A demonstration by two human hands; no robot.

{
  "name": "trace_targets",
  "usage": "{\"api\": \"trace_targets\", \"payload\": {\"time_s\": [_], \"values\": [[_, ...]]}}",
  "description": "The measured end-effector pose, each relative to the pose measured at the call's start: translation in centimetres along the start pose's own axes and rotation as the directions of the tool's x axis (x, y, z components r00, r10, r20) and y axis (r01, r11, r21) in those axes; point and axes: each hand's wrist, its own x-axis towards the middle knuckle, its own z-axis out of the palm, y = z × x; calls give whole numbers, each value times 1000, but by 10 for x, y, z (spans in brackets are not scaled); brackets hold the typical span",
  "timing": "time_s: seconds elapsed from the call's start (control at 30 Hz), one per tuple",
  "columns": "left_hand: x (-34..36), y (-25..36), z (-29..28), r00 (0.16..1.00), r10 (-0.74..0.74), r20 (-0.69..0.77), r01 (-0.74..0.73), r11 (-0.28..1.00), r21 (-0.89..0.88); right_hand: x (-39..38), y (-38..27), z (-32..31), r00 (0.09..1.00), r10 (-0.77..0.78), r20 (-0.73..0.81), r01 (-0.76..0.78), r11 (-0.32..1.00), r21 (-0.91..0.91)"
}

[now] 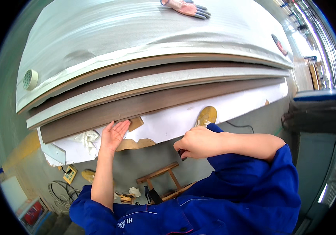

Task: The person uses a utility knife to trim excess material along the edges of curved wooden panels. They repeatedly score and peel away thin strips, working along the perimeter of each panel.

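Note:
My left hand (113, 137) is palm up with fingers stretched, the tips touching the lower edge of a long brown board (160, 94). My right hand (195, 143) is closed around a small dark object, mostly hidden, below that board. Behind lie a pale-faced strip (160, 77) and a wrapped, foam-covered stack (109, 27). The brown board rests above a white sheet (238, 100) with torn cardboard (134, 143) and a white cloth (88, 139). My yellow shoe (208, 115) shows beside the sheet.
A tape roll (30, 79) and gloves (185, 8) lie on the wrapping. Below are a wooden stool (164, 174), a power strip (70, 174) and coiled cable (60, 196). A dark covered object (312, 117) stands at right, a red-filled bin (35, 213) at lower left.

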Motion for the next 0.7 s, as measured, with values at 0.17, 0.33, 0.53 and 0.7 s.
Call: {"api": "trace_targets", "payload": {"time_s": [0.17, 0.33, 0.53, 0.7], "values": [[28, -70, 31, 999, 44, -1, -44, 997, 63, -5, 30, -20, 995, -59, 78, 68, 991, -119], [79, -165, 65, 999, 36, 37, -36, 999, 10, -37, 99, -54, 865, 116, -488, -221, 961, -164], [116, -252, 111, 996, 20, 86, -15, 998, -58, -99, 216, -2, 630, 302, -716, -156, 952, 265], [122, -279, 130, 998, 68, 8, -68, 995, -68, -113, 287, 46, 573, 321, -754, -180, 947, 266]]}}
